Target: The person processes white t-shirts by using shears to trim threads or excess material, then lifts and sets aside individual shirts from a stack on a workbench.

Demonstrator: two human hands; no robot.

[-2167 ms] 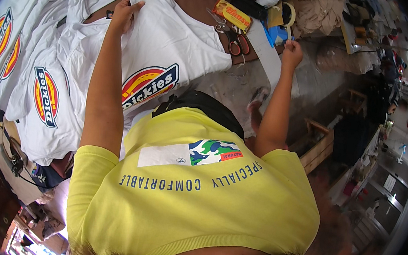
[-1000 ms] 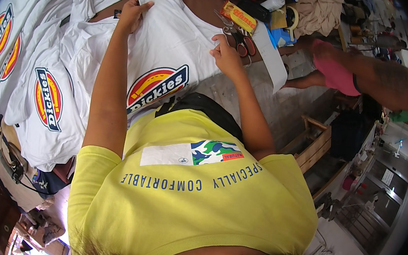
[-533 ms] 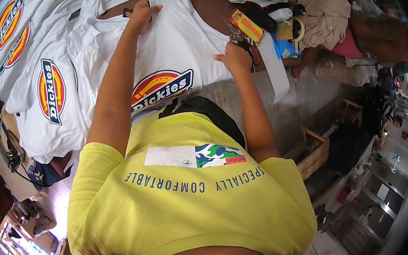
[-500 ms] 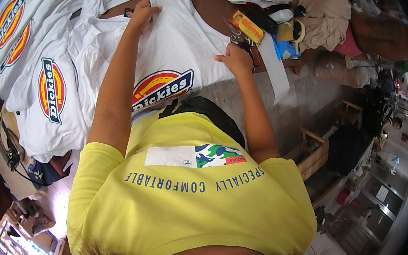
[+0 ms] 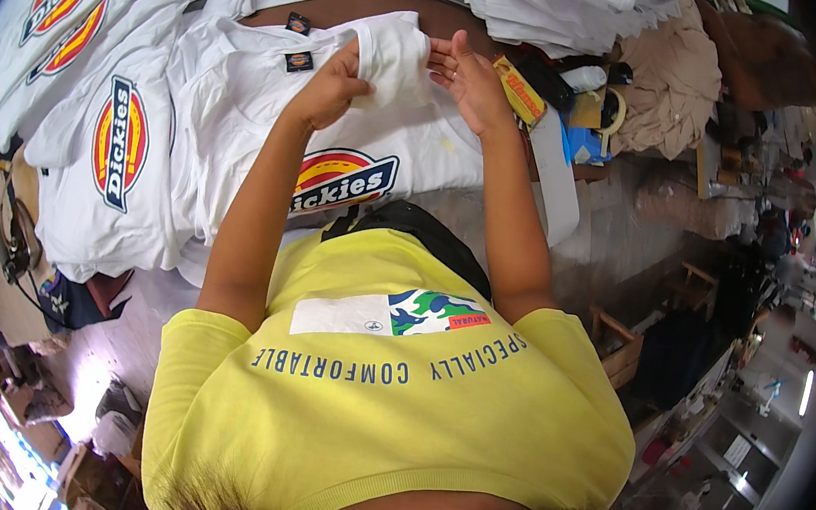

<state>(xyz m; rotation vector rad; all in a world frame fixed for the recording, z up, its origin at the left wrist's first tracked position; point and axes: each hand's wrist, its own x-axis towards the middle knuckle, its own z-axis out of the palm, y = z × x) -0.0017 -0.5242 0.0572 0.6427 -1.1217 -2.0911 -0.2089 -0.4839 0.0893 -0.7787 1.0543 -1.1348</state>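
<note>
A white shirt [image 5: 439,158] with a red, yellow and dark blue printed logo lies on the table in front of me. My left hand [image 5: 332,87] is closed on a raised, folded edge of it, thumb pressed against the fingers. Close by on the right, my right hand [image 5: 469,86] has its thumb up and its fingers stretched out, the fingertips at the lifted white fabric. Whether they touch it I cannot tell. Two small dark tags [image 5: 298,61] show near the shirt's neck, left of my hands.
More white printed shirts [image 5: 119,141] are heaped at the left, and folded white cloth [image 5: 547,9] is stacked at the back. Right of my hands lie a yellow box [image 5: 521,91], a tape roll [image 5: 614,109] and a white strip [image 5: 557,186]. Beige cloth [image 5: 670,73] bunches beyond.
My hands have come closer together, and an edge of the shirt is now lifted between them. The right hand's fingers have straightened. The scissors seen beside that hand are hidden now.
</note>
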